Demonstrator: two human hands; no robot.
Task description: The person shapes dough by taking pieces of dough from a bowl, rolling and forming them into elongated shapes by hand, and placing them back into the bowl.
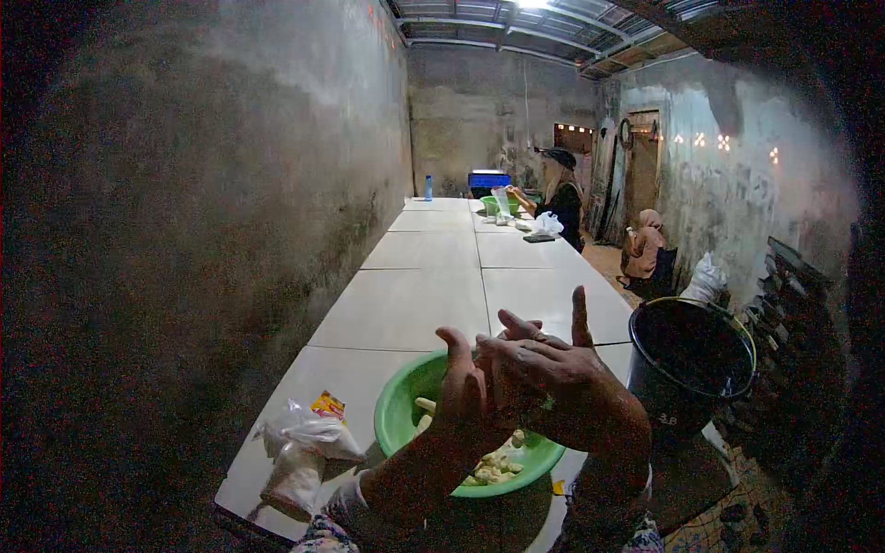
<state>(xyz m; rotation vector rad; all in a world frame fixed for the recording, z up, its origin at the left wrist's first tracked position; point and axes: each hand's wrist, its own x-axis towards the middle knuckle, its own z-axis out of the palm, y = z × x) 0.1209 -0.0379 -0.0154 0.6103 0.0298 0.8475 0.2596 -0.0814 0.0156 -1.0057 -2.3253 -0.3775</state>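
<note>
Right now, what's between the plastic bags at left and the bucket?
In the head view, the green bowl, under your left hand and right hand.

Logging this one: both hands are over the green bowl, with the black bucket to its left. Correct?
Not quite: the head view shows the black bucket to the right of the green bowl. The left hand and right hand are indeed over the bowl.
</note>
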